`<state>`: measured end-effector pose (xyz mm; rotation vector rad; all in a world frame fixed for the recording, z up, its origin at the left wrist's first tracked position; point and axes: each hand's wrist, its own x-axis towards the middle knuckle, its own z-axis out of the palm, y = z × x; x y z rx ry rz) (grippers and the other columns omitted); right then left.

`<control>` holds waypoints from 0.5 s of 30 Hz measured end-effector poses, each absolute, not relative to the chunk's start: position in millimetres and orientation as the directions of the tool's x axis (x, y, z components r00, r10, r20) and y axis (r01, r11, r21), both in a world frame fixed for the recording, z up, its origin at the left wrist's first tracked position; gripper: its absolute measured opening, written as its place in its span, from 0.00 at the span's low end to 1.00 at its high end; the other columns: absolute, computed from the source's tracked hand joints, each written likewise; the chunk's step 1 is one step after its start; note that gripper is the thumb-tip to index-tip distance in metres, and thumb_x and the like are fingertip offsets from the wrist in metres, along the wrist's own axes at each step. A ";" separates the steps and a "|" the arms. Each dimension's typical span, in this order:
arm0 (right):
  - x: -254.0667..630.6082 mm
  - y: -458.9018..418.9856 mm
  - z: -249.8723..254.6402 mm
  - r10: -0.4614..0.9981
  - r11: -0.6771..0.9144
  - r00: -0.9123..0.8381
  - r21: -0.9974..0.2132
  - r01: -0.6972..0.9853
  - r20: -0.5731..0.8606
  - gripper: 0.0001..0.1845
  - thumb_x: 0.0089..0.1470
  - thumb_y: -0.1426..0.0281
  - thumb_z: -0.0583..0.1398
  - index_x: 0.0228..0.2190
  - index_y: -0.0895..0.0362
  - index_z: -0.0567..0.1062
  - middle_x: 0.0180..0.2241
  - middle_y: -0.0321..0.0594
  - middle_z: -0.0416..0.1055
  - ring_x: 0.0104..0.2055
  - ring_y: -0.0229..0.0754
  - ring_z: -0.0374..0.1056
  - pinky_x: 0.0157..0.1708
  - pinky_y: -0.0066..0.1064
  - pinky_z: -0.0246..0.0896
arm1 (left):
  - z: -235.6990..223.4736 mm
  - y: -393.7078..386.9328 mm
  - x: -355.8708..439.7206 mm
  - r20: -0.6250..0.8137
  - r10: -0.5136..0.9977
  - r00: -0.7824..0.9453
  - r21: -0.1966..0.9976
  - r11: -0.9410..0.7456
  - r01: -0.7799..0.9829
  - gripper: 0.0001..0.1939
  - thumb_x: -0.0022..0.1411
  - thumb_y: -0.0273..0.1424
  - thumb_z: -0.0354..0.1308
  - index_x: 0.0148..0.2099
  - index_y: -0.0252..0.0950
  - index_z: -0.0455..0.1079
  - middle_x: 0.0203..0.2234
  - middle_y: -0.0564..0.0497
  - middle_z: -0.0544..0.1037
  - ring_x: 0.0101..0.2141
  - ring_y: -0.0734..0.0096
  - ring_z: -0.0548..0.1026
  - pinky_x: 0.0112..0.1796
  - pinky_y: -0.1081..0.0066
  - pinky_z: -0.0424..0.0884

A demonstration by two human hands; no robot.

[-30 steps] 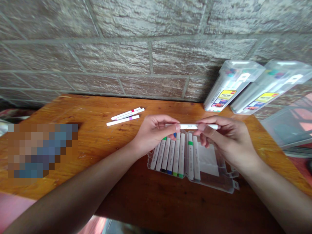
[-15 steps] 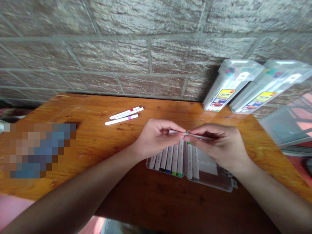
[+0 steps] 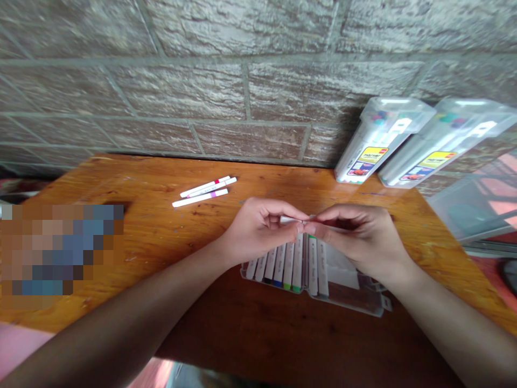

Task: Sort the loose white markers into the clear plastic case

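Note:
Between my two hands is a white marker (image 3: pixel 291 220), held level above an open clear plastic case. My left hand (image 3: pixel 262 229) pinches its left part between thumb and fingers. The right part is in the closed fingers of my right hand (image 3: pixel 357 234), which hide most of it. Below them, the marker case (image 3: pixel 351 305) lies open on the table. Several white markers (image 3: pixel 278 265) rest side by side in its left half, some with green, blue or black ends. A few more lie in the right half near the hinge (image 3: pixel 313 269), beside a pale sheet.
Three loose white markers (image 3: pixel 205 188) with red and purple bands lie back left on the wooden table (image 3: pixel 141 237). Two clear marker boxes (image 3: pixel 367 145) with yellow labels stand at the back right against the stone wall (image 3: pixel 202 91). A blurred-out patch (image 3: pixel 60 250) covers something at left.
My hands stay almost in place, still gripping the marker; my fingertips have drawn slightly closer together. The whole view has shifted a little.

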<state>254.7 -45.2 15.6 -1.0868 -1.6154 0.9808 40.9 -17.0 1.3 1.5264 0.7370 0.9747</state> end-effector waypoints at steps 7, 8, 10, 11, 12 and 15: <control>254.9 -43.7 18.2 0.957 0.258 -0.179 -0.953 0.157 0.230 0.11 0.47 0.62 0.79 0.31 0.53 0.88 0.30 0.38 0.85 0.28 0.40 0.78 0.31 0.27 0.75 | 2.1 -16.2 42.1 0.197 0.889 0.414 0.979 -0.159 -0.125 0.08 0.58 0.33 0.74 0.38 0.34 0.84 0.29 0.47 0.86 0.27 0.70 0.82 0.29 0.74 0.79; 254.9 -43.6 19.1 0.958 0.257 -0.171 -0.953 0.162 0.230 0.11 0.46 0.62 0.79 0.31 0.53 0.88 0.30 0.38 0.85 0.28 0.40 0.78 0.31 0.28 0.75 | 2.6 -16.1 42.0 0.188 0.892 0.410 0.981 -0.147 -0.130 0.08 0.58 0.33 0.74 0.39 0.34 0.84 0.29 0.48 0.86 0.27 0.70 0.82 0.29 0.73 0.79; 254.8 -43.4 21.1 0.961 0.253 -0.159 -0.952 0.170 0.227 0.12 0.45 0.61 0.79 0.30 0.53 0.88 0.29 0.39 0.85 0.28 0.41 0.78 0.31 0.29 0.76 | 3.9 -16.1 41.5 0.171 0.898 0.405 0.983 -0.131 -0.126 0.09 0.58 0.34 0.74 0.39 0.34 0.85 0.29 0.48 0.86 0.27 0.69 0.83 0.30 0.73 0.80; 254.8 -43.3 22.1 0.962 0.249 -0.155 -0.953 0.172 0.224 0.13 0.45 0.60 0.79 0.31 0.53 0.88 0.29 0.39 0.85 0.28 0.41 0.78 0.31 0.29 0.77 | 4.7 -16.0 41.3 0.166 0.900 0.403 0.984 -0.126 -0.124 0.10 0.58 0.35 0.74 0.39 0.34 0.85 0.30 0.47 0.86 0.27 0.69 0.83 0.30 0.72 0.80; 254.8 -43.1 23.0 0.963 0.247 -0.155 -0.954 0.171 0.221 0.13 0.45 0.60 0.79 0.31 0.52 0.88 0.29 0.39 0.85 0.28 0.42 0.79 0.32 0.30 0.77 | 5.7 -15.9 41.0 0.163 0.903 0.398 0.985 -0.123 -0.124 0.10 0.58 0.35 0.74 0.40 0.34 0.85 0.30 0.47 0.86 0.27 0.68 0.83 0.30 0.72 0.80; 255.2 -42.5 24.3 0.963 0.247 -0.154 -0.954 0.168 0.222 0.12 0.45 0.61 0.79 0.31 0.52 0.88 0.29 0.39 0.85 0.28 0.42 0.79 0.31 0.30 0.78 | 8.7 -15.3 40.5 0.150 0.906 0.396 0.986 -0.106 -0.132 0.09 0.58 0.34 0.74 0.40 0.34 0.85 0.29 0.48 0.86 0.27 0.69 0.83 0.31 0.73 0.80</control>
